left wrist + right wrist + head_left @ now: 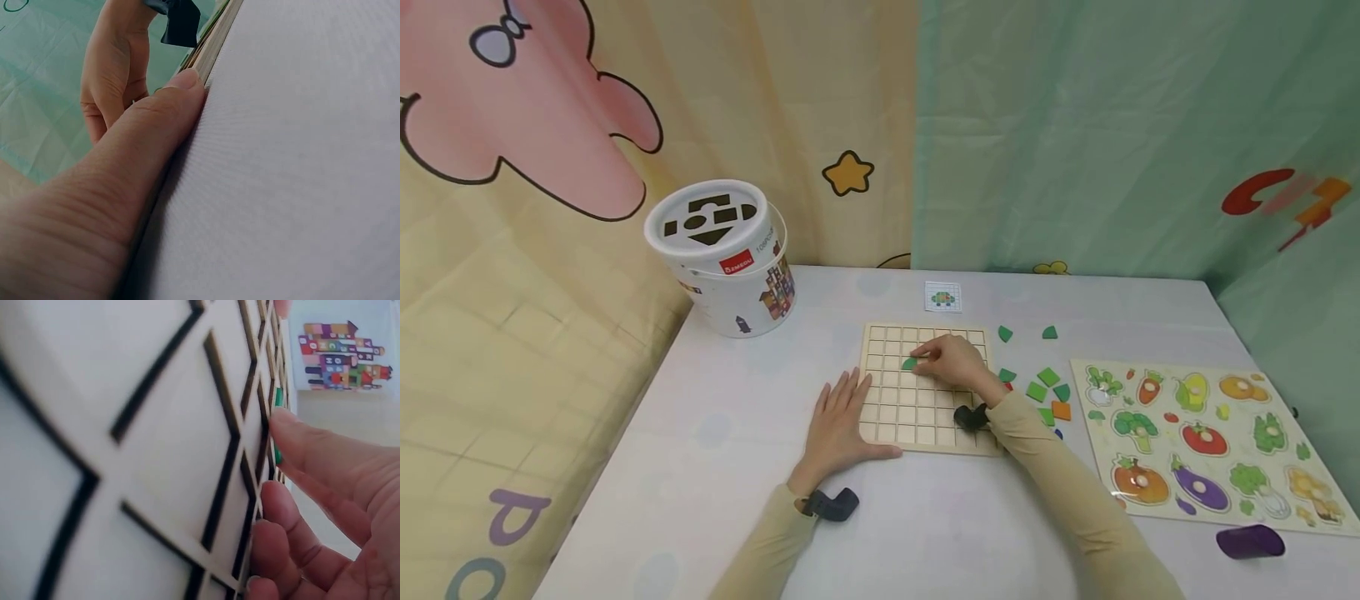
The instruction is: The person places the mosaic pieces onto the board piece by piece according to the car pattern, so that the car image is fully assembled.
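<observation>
A wooden grid board (891, 417) lies flat on the white table. My right hand (951, 360) pinches a small green piece (909, 363) over a cell in the board's upper middle; the right wrist view shows the green piece (277, 400) edge-on against the grid board (156, 444) beside my fingertips (294, 428). My left hand (842, 417) rests flat, fingers straight, on the board's left edge. In the left wrist view its thumb (156, 125) lies along the board edge (212, 44).
Loose green pieces (1045, 379) and an orange piece (1061, 410) lie right of the board. A vegetable peg puzzle (1202, 442) sits at the far right, a white shape-sorter bucket (722, 258) at the back left, a small pattern card (943, 297) behind the board.
</observation>
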The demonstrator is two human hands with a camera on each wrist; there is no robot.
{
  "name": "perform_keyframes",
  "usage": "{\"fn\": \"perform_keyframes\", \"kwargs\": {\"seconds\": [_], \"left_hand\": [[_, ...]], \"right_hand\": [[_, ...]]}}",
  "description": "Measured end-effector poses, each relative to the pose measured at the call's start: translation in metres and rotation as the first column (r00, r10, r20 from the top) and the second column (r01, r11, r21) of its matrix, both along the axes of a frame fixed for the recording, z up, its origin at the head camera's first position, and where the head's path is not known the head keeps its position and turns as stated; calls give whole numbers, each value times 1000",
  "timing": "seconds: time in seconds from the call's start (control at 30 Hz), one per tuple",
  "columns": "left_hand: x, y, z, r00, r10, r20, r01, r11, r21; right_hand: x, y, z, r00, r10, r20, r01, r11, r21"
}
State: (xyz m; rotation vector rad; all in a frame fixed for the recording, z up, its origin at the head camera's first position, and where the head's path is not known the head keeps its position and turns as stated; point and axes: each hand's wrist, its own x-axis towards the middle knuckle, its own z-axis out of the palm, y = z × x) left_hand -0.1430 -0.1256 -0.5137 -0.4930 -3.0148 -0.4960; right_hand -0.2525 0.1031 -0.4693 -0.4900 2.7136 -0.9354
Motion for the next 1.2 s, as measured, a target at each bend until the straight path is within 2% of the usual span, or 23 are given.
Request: {"fn": "perform_keyframes", "kwargs": {"seconds": [0.27, 0.57, 0.8, 0.97, 1.2], "left_hand": [[0, 0, -1, 1000, -8, -21, 8, 1000, 2], [1, 0, -2, 1000, 0, -24, 0, 1000, 6], [2, -1, -2, 1000, 3, -17, -3, 1000, 13], [3, -1, -2, 1000, 3, -16, -3, 1000, 19], [0, 1, -3, 1000, -5, -26, 5, 1000, 22]], "right_hand": [[10, 18, 3, 999, 45, -24, -47, 994, -102], [37, 72, 23, 996, -52, -72, 38, 983, -179], [51, 122, 20, 984, -151, -93, 141, 984, -111], [60, 143, 19, 977, -201, -74, 198, 979, -44], [64, 156, 19, 979, -202, -29, 202, 979, 11]]}}
